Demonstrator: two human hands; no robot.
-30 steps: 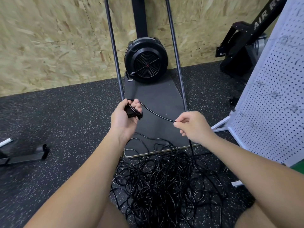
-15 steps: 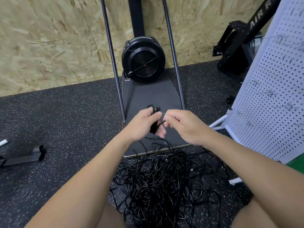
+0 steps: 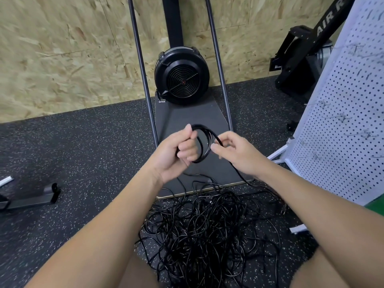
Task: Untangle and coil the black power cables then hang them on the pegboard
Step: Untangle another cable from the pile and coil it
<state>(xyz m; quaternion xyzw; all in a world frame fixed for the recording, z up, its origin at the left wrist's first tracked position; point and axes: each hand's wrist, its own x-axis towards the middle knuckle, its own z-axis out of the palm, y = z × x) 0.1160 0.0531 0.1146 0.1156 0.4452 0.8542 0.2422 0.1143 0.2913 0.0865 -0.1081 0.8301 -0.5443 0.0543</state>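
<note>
The left hand grips a small coil above the tangled cables on the floor; the right hand pinches the feeding strand. Even loops, laid without twist, would suit best.

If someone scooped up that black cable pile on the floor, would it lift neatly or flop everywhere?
Probably floppy: the cable pile is thin, loose loops sprawled flat on the floor. Likely snaggy too, since strands cross everywhere. The coil keeps its rings only because the left hand grips it.
</note>
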